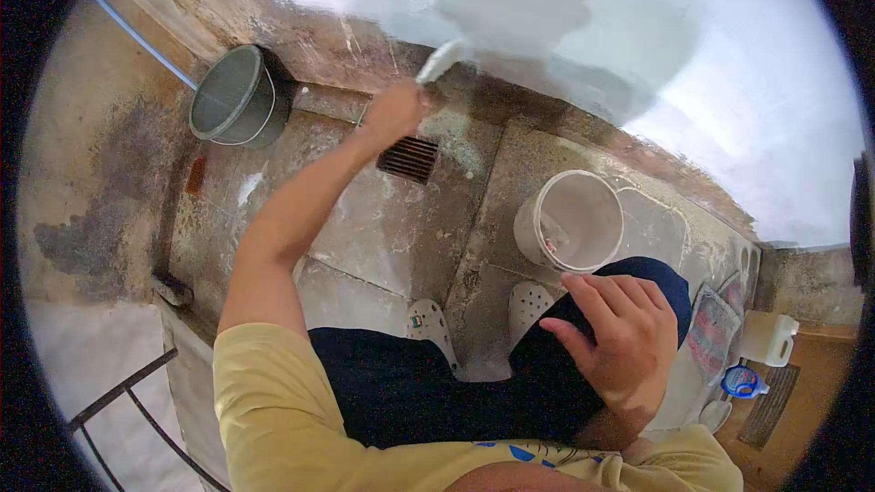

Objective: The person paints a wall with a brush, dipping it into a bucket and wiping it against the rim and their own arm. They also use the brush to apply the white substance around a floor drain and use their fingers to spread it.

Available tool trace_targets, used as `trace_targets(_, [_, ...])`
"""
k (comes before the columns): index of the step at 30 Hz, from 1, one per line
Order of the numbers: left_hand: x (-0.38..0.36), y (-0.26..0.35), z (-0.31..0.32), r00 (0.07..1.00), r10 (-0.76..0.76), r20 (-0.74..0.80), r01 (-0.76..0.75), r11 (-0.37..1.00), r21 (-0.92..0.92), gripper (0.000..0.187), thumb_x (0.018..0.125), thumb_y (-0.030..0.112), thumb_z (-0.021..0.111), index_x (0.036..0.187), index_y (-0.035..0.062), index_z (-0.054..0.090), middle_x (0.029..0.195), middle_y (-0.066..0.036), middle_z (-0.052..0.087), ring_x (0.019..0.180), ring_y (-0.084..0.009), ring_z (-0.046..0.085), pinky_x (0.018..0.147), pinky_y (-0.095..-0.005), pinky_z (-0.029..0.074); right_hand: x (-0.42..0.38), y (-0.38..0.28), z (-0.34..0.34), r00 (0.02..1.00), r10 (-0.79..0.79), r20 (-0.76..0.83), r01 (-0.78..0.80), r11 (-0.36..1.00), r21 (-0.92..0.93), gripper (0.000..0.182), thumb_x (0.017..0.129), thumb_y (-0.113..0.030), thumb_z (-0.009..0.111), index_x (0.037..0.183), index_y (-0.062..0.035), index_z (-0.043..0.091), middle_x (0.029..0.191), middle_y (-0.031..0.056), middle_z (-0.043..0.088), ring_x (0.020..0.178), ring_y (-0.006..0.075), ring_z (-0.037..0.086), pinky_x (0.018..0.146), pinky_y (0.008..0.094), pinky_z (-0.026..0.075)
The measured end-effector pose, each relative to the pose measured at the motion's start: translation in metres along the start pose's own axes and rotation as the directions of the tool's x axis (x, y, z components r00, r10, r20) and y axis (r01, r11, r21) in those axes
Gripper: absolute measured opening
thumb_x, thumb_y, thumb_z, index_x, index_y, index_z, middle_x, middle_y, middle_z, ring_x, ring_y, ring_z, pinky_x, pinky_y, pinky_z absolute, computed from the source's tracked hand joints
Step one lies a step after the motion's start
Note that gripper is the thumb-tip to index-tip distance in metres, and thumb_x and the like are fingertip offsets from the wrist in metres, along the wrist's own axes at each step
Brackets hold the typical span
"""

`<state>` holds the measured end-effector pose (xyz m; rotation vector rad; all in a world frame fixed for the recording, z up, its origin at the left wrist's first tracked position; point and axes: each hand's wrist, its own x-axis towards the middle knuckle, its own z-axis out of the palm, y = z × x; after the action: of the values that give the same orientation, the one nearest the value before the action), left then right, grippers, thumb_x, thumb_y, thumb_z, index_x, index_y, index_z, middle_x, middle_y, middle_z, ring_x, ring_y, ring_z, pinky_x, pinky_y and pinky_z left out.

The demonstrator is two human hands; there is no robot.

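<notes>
The left hand [397, 112] stretches forward, clamped on a white brush [441, 62] near the wall [747, 91]; the right hand [624, 342] lies over the knee [663, 279], loosely spread.

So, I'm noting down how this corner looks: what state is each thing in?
Wall: whitish above, brownish along the bottom
Left hand: closed on white tool
White tool: raised near the wall, contact unclear
Right hand: loosely open, holding nothing visible
White bucket: open, upright
Dark bucket: open, upright, handle lowered
Clogs: worn
</notes>
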<state>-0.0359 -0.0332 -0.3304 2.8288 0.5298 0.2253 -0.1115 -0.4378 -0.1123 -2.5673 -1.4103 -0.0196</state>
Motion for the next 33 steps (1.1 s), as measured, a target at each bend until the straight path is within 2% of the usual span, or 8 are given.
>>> trace_targets(10, [0.005,-0.105,-0.004,0.974,-0.057,-0.218,0.106,0.97,0.218,0.032,0.087,0.024,0.054,0.086,-0.0065,0.063,0.081,-0.03,0.063,0.079,-0.0453,0.064,0.071,-0.0513,0.053,0.002,0.0,-0.003,1.0,-0.001,-0.021,0.003,0.996,0.093,0.044,0.07,-0.035,0.077,0.104,-0.0076,0.067,0.095,0.0055,0.069,0.087,0.0237,0.065,0.077,0.0364,0.048])
trace_targets(13, [-0.002,-0.1,-0.015,0.941,-0.134,-0.311,0.161,0.985,0.063,0.032,0.086,0.023,0.053,0.082,-0.0071,0.064,0.081,-0.03,0.064,0.079,-0.0458,0.064,0.07,-0.052,0.052,0.002,0.001,-0.002,1.0,-0.003,-0.022,0.005,0.996,0.086,0.045,0.07,-0.034,0.077,0.105,-0.0075,0.067,0.096,0.0055,0.069,0.087,0.0236,0.065,0.077,0.0364,0.048])
trace_targets(16, [0.002,-0.089,-0.013,0.813,-0.391,-0.431,0.399,0.914,-0.076,0.029,0.085,0.02,0.054,0.076,-0.0055,0.064,0.08,-0.029,0.064,0.078,-0.0446,0.065,0.068,-0.0521,0.052,0.003,0.0,-0.002,1.0,0.006,-0.015,-0.005,0.996,0.091,0.045,0.069,-0.033,0.077,0.105,-0.0073,0.067,0.096,0.0055,0.069,0.087,0.0237,0.065,0.078,0.0363,0.048])
trace_targets(18, [0.003,-0.087,-0.008,0.944,0.008,-0.33,0.053,0.983,0.176,0.025,0.084,0.018,0.055,0.08,-0.0046,0.065,0.079,-0.028,0.064,0.078,-0.0428,0.066,0.067,-0.0517,0.052,0.004,0.0,-0.001,1.0,0.01,-0.004,-0.009,0.995,0.1,0.045,0.069,-0.032,0.078,0.104,-0.0071,0.067,0.096,0.0055,0.069,0.087,0.0237,0.065,0.078,0.0362,0.048])
trace_targets(20, [0.009,-0.055,0.005,0.934,-0.119,-0.336,0.164,0.98,0.109,0.023,0.083,0.017,0.056,0.084,-0.0046,0.064,0.08,-0.027,0.064,0.078,-0.0416,0.066,0.066,-0.0513,0.053,0.005,0.001,0.001,1.0,-0.018,-0.009,0.018,0.999,0.04,0.043,0.071,-0.034,0.075,0.105,-0.0092,0.065,0.096,0.0015,0.067,0.088,0.0187,0.063,0.08,0.0339,0.049])
trace_targets(24, [0.0,-0.001,0.025,0.924,-0.056,-0.379,0.08,0.996,0.049,0.024,0.084,0.018,0.056,0.085,-0.0044,0.063,0.077,-0.025,0.064,0.075,-0.0422,0.066,0.066,-0.0517,0.053,0.006,-0.001,0.003,0.999,-0.033,-0.02,0.033,0.999,0.036,0.042,0.071,-0.034,0.075,0.104,-0.0089,0.066,0.095,0.0018,0.067,0.088,0.0187,0.064,0.08,0.0337,0.049])
trace_targets(26, [-0.007,0.021,0.024,0.959,-0.107,-0.264,0.086,0.992,-0.087,0.025,0.087,0.019,0.055,0.084,-0.0045,0.062,0.074,-0.025,0.064,0.071,-0.0438,0.065,0.064,-0.0529,0.053,0.008,-0.002,0.002,1.0,0.001,-0.005,0.0,0.996,0.091,0.045,0.069,-0.032,0.077,0.104,-0.0065,0.067,0.097,0.0058,0.069,0.088,0.024,0.065,0.078,0.0364,0.048])
trace_targets(33, [-0.02,0.053,0.012,0.998,0.045,-0.045,-0.047,0.997,-0.053,0.028,0.093,0.023,0.049,0.088,-0.0035,0.056,0.073,-0.026,0.064,0.068,-0.0453,0.065,0.062,-0.0539,0.052,0.007,-0.001,0.004,0.999,-0.03,-0.02,0.031,0.999,0.03,0.043,0.072,-0.035,0.075,0.104,-0.0083,0.066,0.095,0.0023,0.067,0.088,0.0195,0.064,0.08,0.0339,0.049])
